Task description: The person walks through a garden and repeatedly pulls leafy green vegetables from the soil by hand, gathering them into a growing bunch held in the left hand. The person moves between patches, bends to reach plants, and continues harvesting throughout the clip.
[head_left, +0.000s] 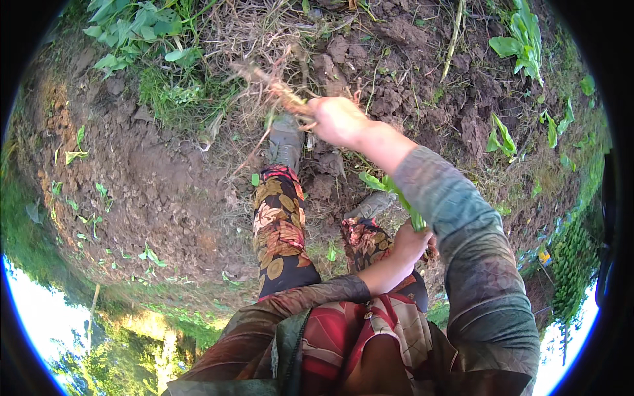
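Observation:
My right hand (339, 121) grips a bundle of dry brown stalks or roots (285, 94), held out over the soil ahead of my feet. The far end of the bundle is blurred. Low by my right knee, my left hand (407, 246) is closed around the pale stem of a green leafy plant (415, 216). My right sleeve (460, 218) passes over this plant and covers some of its leaves. Dry straw and thin roots (257, 34) lie matted on the ground beyond the bundle.
Broad-leaved plants (141, 29) and grass (173, 94) grow at the upper left. Small seedlings (151, 255) dot the soil at left. A leafy plant (525, 42) and a dry stick (453, 42) lie at the upper right. My shoes (286, 143) stand among clods.

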A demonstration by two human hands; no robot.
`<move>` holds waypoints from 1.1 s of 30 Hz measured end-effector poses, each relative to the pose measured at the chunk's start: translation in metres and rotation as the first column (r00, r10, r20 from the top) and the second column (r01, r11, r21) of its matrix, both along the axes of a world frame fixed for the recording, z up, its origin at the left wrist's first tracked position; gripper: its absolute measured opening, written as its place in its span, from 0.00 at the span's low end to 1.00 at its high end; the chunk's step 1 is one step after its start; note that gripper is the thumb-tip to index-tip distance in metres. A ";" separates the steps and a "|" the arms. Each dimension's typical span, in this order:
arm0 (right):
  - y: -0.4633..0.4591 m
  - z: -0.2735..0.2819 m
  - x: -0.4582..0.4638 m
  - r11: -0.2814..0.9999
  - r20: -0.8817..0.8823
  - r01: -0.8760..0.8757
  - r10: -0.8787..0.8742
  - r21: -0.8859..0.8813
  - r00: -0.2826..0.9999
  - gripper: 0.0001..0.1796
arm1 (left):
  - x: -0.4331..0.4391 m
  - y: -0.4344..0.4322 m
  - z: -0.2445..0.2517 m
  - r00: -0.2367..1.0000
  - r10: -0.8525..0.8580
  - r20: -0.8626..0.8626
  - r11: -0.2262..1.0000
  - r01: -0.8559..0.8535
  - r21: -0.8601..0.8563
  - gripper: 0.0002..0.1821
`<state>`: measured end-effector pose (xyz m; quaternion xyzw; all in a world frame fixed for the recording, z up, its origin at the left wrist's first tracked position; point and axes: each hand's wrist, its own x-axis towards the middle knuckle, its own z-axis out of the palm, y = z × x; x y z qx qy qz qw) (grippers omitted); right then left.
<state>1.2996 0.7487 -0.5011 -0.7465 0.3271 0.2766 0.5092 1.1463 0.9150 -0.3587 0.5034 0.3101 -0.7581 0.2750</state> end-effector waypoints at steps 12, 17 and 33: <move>-0.074 0.137 -0.109 0.510 0.228 0.860 -0.834 -0.026 0.501 0.08 | 0.018 -0.012 0.003 0.996 -0.042 -0.081 0.999 0.041 -0.015 0.05; -0.171 0.184 -0.135 0.216 0.718 0.965 -0.695 0.149 0.045 0.07 | 0.017 -0.009 0.000 0.981 -0.080 -0.179 0.996 0.074 -0.043 0.04; -0.014 0.042 -0.126 0.796 -0.155 -0.114 0.025 -0.595 0.988 0.08 | 0.005 0.003 0.021 0.659 -0.727 -0.194 0.554 0.396 -0.732 0.10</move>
